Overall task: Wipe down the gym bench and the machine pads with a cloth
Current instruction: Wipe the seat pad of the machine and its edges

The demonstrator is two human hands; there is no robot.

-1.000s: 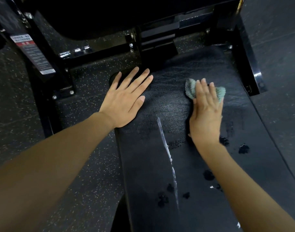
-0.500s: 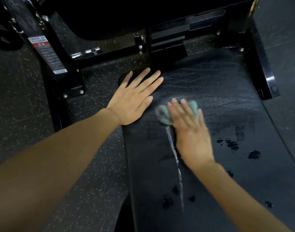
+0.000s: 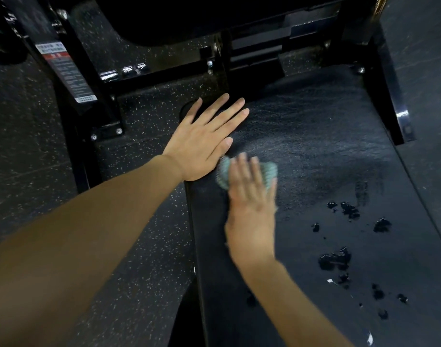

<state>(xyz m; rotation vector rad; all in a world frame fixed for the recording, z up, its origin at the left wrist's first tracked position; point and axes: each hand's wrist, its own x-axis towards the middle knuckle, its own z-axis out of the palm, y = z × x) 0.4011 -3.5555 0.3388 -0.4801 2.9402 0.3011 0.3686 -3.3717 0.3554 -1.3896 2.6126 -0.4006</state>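
Your right hand (image 3: 252,204), fingers straight, presses a ribbed teal cloth (image 3: 270,172) onto the grained black worktop (image 3: 314,146); your left hand (image 3: 204,144) lies splayed beside the cloth.

To the left of the right hand (image 3: 252,204), the left hand (image 3: 204,141) lies flat on the table (image 3: 314,146) edge, just beside the cloth (image 3: 269,171), and blocks that side. Ahead and to the right of the right hand, the table surface lies open up to the black frame upright (image 3: 387,96). Dark patches (image 3: 335,261) lie right of the wrist.
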